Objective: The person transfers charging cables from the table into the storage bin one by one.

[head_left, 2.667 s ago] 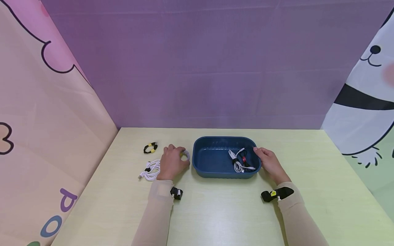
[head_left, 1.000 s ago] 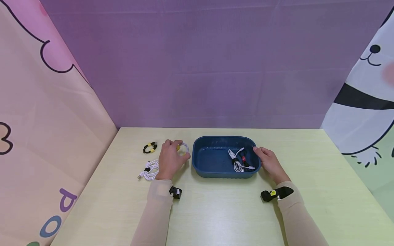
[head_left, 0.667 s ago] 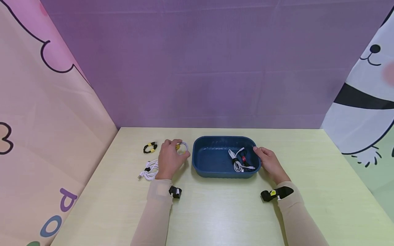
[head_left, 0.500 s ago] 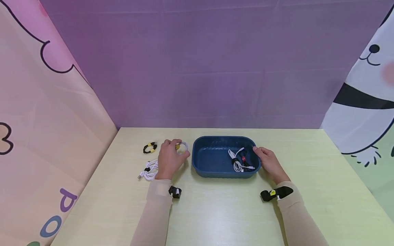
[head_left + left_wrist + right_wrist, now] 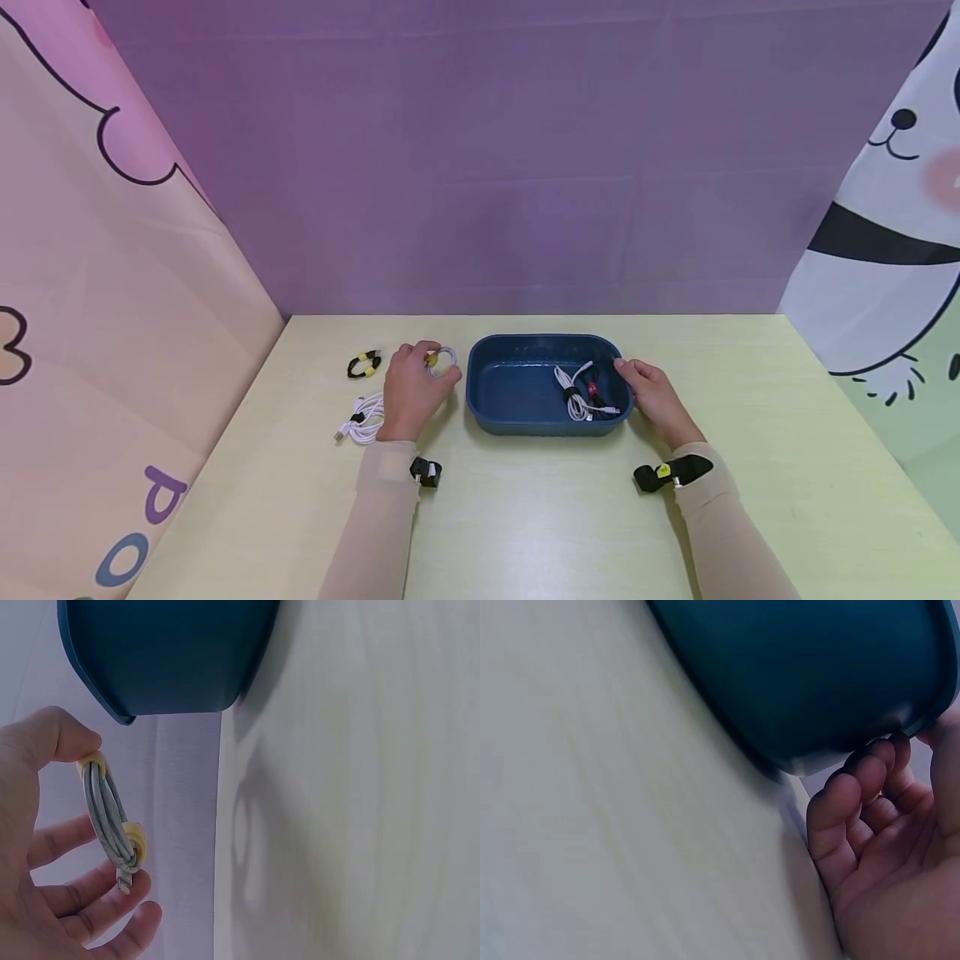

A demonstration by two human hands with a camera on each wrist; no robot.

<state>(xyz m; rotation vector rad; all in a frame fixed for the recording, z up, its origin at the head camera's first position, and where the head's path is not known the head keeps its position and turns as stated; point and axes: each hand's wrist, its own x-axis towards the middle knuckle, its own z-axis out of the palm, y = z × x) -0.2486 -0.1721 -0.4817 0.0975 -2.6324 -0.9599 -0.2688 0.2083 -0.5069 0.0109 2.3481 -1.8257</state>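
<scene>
From afar, my left grip (image 5: 411, 393) pinches a round, pale cord (image 5: 105, 817) with yellow bands (image 5: 136, 837); my right grip (image 5: 662, 400) pinches a blue box (image 5: 517, 387).

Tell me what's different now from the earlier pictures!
The white coil with yellow bands, held by the left hand, moved a little up and left in the head view. Nothing was let go. The right hand stayed on the blue box; the cables inside and the loose cables stayed put.

Purple backdrop (image 5: 480, 167) (faintly creased), pale table (image 5: 525, 517)
</scene>
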